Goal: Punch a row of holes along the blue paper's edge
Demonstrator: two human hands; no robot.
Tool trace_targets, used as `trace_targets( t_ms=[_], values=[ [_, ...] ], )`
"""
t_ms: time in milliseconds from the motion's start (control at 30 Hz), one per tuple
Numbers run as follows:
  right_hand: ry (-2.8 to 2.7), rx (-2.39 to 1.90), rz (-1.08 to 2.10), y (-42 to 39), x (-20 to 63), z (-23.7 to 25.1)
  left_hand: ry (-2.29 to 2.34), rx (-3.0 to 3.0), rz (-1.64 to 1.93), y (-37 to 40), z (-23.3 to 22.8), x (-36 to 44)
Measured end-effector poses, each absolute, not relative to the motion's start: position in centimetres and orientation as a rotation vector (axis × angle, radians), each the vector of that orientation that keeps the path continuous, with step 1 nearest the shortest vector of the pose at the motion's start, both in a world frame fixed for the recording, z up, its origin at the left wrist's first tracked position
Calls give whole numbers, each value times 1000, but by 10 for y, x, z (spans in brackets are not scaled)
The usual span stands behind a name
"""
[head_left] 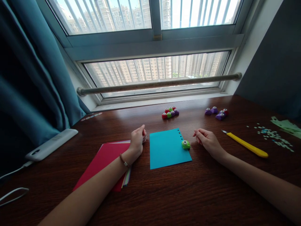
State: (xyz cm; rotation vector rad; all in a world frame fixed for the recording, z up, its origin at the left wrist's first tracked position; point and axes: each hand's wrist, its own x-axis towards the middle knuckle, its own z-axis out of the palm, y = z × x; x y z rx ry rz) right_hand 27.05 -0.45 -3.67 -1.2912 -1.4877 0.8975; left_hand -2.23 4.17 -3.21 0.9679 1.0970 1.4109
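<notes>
- The fingers (pixel 144 133) of the left hand (pixel 136 141) were folded into a loose fist; nothing was seen gripped.
- Those of the right hand (pixel 206 141) were curled inward, thumb near forefinger, with nothing visibly held.
- Between the hands, touched by neither, a blue sheet (pixel 166 150) was laid on the surface (pixel 169 194); a green punch (pixel 185 144) was seated at its right edge, below a row of holes. Whether the edge was caught in its slot could not be told.
- The sheet, seemingly unpinned, could be skewed if the punch were knocked or pressed one-handed; uneven holes might be caused.
- The right hand could be nicked by the bare blade of the yellow knife (pixel 246 145) if swung outward carelessly.
- The left forearm was slanted over red paper (pixel 101 161), which might be dragged by it; the right forearm was angled in from the lower right.
</notes>
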Motion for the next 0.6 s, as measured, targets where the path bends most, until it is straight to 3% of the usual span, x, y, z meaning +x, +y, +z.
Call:
trace_targets(
  t_ms=[600],
  values=[
    [-1495, -1285, 884, -4, 271, -40, 1107, 964, 1437, 39, -28, -21]
  ],
)
